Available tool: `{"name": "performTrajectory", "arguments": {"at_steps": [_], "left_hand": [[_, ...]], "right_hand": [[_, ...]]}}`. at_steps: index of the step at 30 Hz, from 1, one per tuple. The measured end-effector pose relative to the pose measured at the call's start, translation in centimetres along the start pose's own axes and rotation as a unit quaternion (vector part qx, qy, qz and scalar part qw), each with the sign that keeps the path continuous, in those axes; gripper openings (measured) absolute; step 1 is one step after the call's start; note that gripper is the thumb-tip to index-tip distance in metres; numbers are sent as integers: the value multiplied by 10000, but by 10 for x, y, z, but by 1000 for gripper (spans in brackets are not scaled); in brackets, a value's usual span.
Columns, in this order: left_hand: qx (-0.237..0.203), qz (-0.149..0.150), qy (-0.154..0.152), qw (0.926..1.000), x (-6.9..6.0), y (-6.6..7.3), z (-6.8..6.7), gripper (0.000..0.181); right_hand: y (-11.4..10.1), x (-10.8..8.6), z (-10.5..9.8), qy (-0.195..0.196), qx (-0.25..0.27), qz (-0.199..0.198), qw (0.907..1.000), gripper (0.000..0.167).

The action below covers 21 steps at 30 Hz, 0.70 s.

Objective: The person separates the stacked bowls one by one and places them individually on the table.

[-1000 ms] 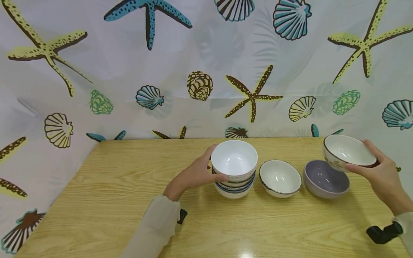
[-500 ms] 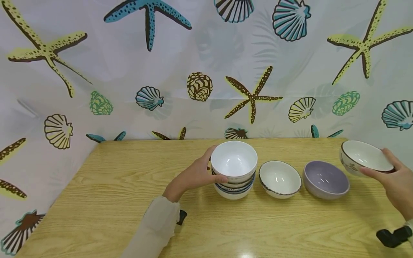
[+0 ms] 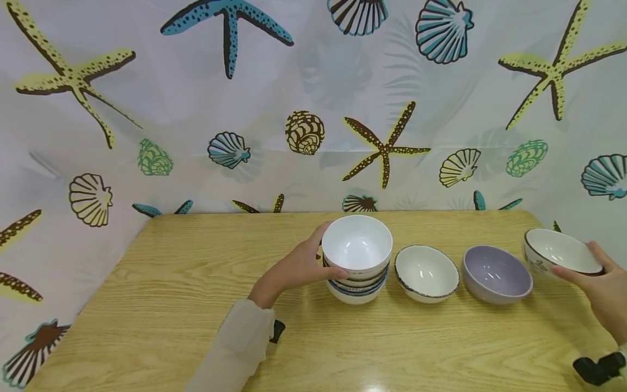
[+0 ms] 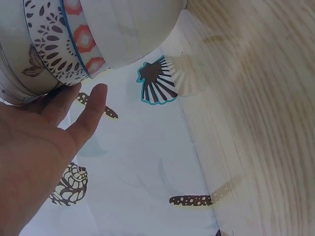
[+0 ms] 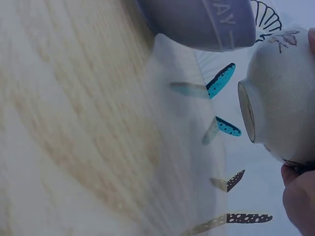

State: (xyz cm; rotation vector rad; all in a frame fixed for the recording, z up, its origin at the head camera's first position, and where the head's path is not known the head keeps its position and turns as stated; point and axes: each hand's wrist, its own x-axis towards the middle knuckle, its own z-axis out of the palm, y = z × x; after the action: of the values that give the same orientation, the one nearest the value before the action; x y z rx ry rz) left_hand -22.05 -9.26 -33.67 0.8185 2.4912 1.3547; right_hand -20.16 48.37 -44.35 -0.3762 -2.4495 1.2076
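Observation:
My left hand grips the side of a stack of several bowls, thumb on the near side of the white top bowl. Close up in the left wrist view, fingers touch a patterned bowl in this stack. At the far right, my right hand holds a white bowl with a brown rim, thumb at its near side. In the right wrist view that bowl's foot hangs above the table. A purple bowl stands just left of it, and a dark-rimmed white bowl sits between purple bowl and stack.
The wooden table carries all the bowls. Behind it hangs a white cloth printed with starfish and shells, reaching down to the table's back edge. A dark wrist device sits at my right sleeve.
My right hand has carried the brown-rimmed bowl rightward, from over the purple bowl to beside it, then lower. The left hand has stayed on the stack.

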Motion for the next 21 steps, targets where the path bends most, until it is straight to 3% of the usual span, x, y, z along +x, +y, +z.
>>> {"name": "performTrajectory", "arguments": {"at_steps": [5, 12, 15, 21], "left_hand": [[3, -4, -25, 10000, 0, 1, -1, 103], [-47, -53, -12, 10000, 0, 3, -1, 103], [-88, -90, -47, 9999, 0, 3, -1, 105], [-6, -135, -15, 9999, 0, 3, -1, 107]], "right_hand": [[-3, -8, 1, 32, -165, 223, 9996, 95], [-45, -37, 1, -173, 94, 563, 9982, 98], [-59, -47, -2, -140, -47, 646, 9978, 98], [-62, -52, -4, -123, -58, 862, 9962, 98]]}}
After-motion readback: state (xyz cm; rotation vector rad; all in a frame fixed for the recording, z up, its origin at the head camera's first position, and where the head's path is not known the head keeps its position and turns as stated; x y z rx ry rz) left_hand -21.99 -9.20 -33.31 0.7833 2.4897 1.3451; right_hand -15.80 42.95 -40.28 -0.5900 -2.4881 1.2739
